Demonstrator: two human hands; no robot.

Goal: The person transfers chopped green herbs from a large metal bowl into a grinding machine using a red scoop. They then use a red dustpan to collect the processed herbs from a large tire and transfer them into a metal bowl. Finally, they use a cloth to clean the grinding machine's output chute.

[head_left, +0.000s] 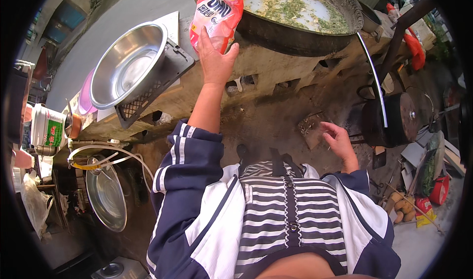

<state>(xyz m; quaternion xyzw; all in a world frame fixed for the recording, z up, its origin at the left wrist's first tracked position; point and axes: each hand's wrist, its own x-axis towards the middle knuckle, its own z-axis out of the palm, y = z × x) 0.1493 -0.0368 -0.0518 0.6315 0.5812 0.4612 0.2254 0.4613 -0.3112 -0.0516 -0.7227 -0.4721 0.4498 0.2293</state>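
Beside the big wok, my left hand (215,62) is closed round the lower part of a red and white plastic pouch (207,13) at the top centre. The pouch's upper end runs out of the picture. To its right, the large dark wok (300,42) holds a pale liquid with chopped greens (308,5) afloat. My right hand (337,138) hangs over the ground to the right of my body, its fingers loosely bent and apart, with nothing visible in them.
A steel basin (130,64) rests on a black plastic crate (148,89) on the ledge at left. White tub (47,126), white hose (118,151) and another metal basin (106,192) are lower left. At right stand a black pot (389,119), a red container (439,190) and potatoes (404,207).
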